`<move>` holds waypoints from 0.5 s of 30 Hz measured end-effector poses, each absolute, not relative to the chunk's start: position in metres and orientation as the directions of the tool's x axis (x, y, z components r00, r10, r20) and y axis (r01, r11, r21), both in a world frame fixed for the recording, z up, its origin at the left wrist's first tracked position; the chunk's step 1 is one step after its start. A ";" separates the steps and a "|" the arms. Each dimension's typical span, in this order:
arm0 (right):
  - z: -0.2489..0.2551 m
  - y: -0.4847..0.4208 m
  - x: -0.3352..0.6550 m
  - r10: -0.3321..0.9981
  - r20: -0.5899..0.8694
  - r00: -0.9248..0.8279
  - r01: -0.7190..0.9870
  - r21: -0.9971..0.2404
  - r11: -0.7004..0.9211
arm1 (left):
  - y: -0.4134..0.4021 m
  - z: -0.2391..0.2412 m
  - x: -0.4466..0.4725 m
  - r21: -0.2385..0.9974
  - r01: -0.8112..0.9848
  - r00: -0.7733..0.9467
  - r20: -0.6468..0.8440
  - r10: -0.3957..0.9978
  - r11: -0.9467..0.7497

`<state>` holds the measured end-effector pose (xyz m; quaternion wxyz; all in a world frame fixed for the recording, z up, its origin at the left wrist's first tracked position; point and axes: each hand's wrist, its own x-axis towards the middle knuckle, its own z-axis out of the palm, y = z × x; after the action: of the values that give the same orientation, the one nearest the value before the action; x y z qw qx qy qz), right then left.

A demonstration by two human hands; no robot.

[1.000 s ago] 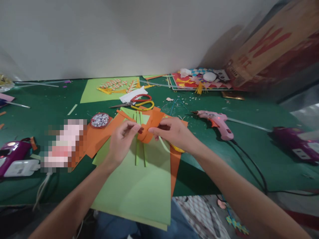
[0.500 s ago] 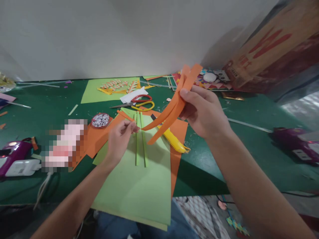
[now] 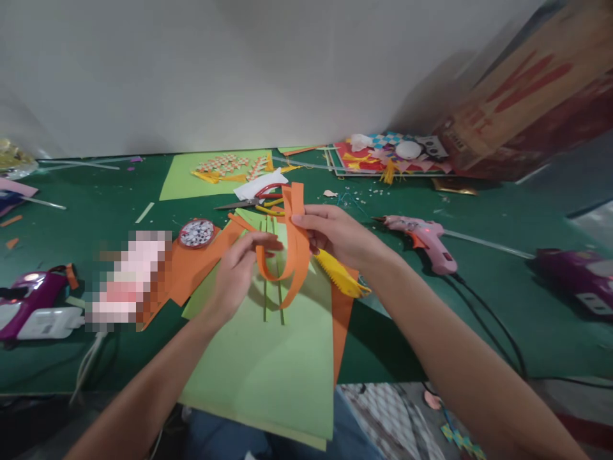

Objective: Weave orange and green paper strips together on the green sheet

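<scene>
My right hand [image 3: 338, 235] pinches a bundle of orange paper strips [image 3: 293, 246] near their upper ends; the strips curve down in a loop. My left hand [image 3: 238, 271] has its fingers closed on the loop's lower left end. Both hands hover over a light green paper sheet [image 3: 268, 370] that bears thin green strips [image 3: 272, 300]. Orange sheets [image 3: 196, 265] lie under and beside the green one. A yellow serrated cutter [image 3: 342, 276] lies just below my right hand.
Red and yellow scissors [image 3: 261, 198] and a round tin of googly eyes [image 3: 196, 232] lie behind the hands. A pink glue gun [image 3: 424, 237] with a black cord lies to the right, purple glue guns [image 3: 29, 291] at both sides. Craft pieces and a cardboard box [image 3: 527, 96] stand at the back.
My right hand, which had lifted the orange strips high to the right, has come back down to the left. The strips now bend into a loop and my left hand has taken their lower end.
</scene>
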<state>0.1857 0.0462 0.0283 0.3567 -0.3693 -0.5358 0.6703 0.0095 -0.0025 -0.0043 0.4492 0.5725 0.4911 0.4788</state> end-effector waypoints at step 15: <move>0.009 0.045 0.173 0.956 -0.067 -0.285 0.049 -0.997 -0.056 | -0.006 0.012 0.017 0.982 0.138 0.132 -0.150 0.980 0.132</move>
<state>0.1732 0.0447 0.0088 0.3964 -0.4475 -0.5613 0.5724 0.0165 -0.0056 0.0123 0.5353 0.5287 0.5286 0.3931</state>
